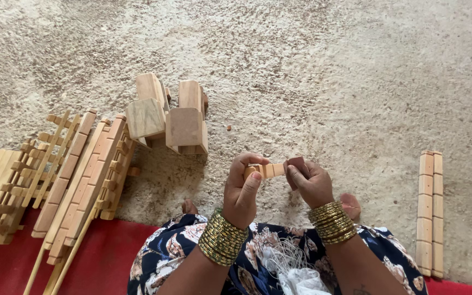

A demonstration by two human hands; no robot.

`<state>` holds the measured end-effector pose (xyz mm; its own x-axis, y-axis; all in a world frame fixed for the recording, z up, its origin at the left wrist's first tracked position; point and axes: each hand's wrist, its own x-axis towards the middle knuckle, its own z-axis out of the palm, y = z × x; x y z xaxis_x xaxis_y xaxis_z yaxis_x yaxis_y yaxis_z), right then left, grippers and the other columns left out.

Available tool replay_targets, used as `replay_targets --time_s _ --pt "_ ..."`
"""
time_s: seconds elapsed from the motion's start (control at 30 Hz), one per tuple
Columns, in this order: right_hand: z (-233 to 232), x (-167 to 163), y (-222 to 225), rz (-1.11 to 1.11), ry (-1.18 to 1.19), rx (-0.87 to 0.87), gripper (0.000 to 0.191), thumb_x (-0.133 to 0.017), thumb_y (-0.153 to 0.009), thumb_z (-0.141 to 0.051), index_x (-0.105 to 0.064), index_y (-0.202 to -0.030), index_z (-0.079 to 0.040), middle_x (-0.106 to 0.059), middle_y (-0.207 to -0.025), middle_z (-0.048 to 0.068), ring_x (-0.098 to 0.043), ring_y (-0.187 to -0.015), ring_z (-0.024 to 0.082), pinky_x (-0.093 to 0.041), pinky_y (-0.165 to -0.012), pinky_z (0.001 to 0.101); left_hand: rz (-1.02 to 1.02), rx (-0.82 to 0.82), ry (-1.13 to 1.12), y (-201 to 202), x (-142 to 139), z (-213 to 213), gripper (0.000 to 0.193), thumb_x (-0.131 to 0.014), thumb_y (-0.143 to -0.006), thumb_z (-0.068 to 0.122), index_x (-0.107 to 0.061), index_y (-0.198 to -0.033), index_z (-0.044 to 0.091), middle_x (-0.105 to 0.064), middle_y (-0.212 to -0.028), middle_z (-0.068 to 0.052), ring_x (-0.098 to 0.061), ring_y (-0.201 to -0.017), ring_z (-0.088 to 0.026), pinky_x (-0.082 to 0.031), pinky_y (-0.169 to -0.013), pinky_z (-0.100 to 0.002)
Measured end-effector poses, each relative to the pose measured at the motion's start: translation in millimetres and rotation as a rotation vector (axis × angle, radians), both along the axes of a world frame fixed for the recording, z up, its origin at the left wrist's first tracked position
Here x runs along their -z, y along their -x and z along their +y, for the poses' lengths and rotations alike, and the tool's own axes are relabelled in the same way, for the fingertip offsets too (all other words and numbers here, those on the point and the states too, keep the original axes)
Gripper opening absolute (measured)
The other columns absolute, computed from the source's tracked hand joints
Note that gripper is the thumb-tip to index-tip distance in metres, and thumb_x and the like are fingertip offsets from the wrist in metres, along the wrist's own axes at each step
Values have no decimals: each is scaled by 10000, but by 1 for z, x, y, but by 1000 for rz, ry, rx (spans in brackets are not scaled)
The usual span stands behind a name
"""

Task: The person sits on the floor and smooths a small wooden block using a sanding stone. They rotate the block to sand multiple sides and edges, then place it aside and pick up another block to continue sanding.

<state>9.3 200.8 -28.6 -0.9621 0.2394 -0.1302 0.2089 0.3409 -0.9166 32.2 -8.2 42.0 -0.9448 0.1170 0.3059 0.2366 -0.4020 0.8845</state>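
While my left hand (pixel 242 191) pinches one end of the small wooden block (pixel 266 171) between thumb and curled fingers, my right hand (pixel 311 183) is closed around a dark reddish piece (pixel 297 164), held against the block's other end. The block sits just below centre frame, lifted clear of the floor (pixel 329 71) and above my lap. Both grips are tight; no open gap shows at either hand.

Findings on method, as judgement:
- The left grip covers little of the block. A firmer hold nearer the middle would stop it twisting under pressure.
- The reddish piece looks like a rubbing pad; I cannot confirm this. Short, even strokes along the block would suit it.
- Wrists should stay level so the block keeps horizontal.

Surroundings: larger blocks (pixel 167 114) stand upper left of centre; slatted wooden frames (pixel 77 175) lie at the left edge; two notched strips (pixel 430 213) lie at the right edge; white thread (pixel 293 267) rests on my lap at bottom centre.
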Motion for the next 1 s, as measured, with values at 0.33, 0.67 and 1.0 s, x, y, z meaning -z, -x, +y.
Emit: replay_targets --time_s 0.33,0.67,1.0 --pt "-8 7 -3 114 154 -75 253 -669 -946 -241 -748 -1102 -58 -726 -788 55 -659 -655 83 -559 -571 242 -78 -37 174 0 -8 -4 259 -472 -1060 240 -528 -1253 75 -603 -1153 -64 -538 -1002 -123 -466 -920 -293" --pt "-27 -14 -18 341 143 -219 190 -620 -977 -182 -718 -1077 -54 -674 -712 14 -608 -581 80 -528 -495 238 -7 16 63 0 -2 0 281 -488 -1070 255 -482 -1283 73 -598 -1212 -84 -570 -1105 -157 -478 -1001 -330" --pt "-14 9 4 154 4 44 231 -653 -936 -205 -725 -1098 -56 -729 -810 -13 -668 -676 57 -560 -590 226 35 -34 194 3 8 -1 270 -473 -1059 238 -482 -1274 74 -623 -1190 -81 -561 -988 -136 -497 -884 -330"
